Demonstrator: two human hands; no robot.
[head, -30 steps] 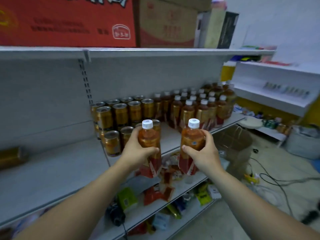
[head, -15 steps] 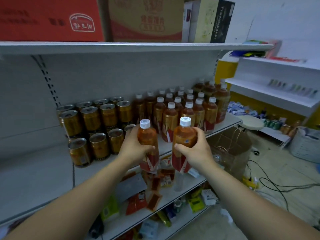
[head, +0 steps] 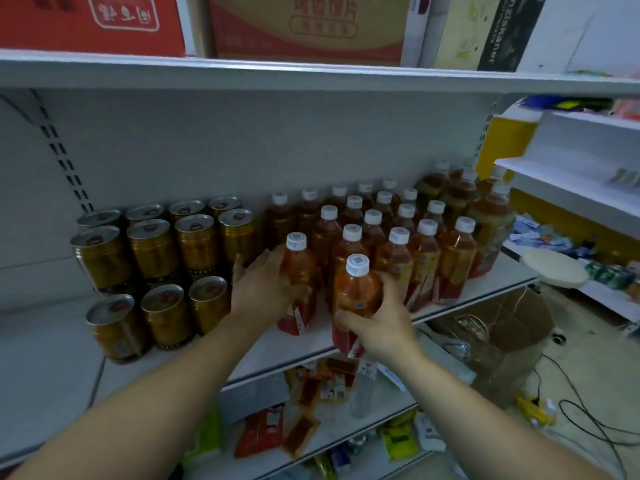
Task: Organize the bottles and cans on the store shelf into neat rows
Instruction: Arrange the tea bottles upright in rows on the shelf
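Two items are held upright, long axis vertical, white caps up: the left bottle (head: 300,271) and the right bottle (head: 356,292), each with amber-orange liquid and a red lower label. The left hand (head: 259,289) curls its fingers round the left bottle, between the gold cans (head: 156,251) and the bottle rows (head: 398,223). The right hand (head: 377,323) wraps fingers and thumb round the right bottle at the front edge of the shelf (head: 485,289).

Black cables (head: 562,410) cross the pale floor (head: 588,344) beside white shelving (head: 568,183).
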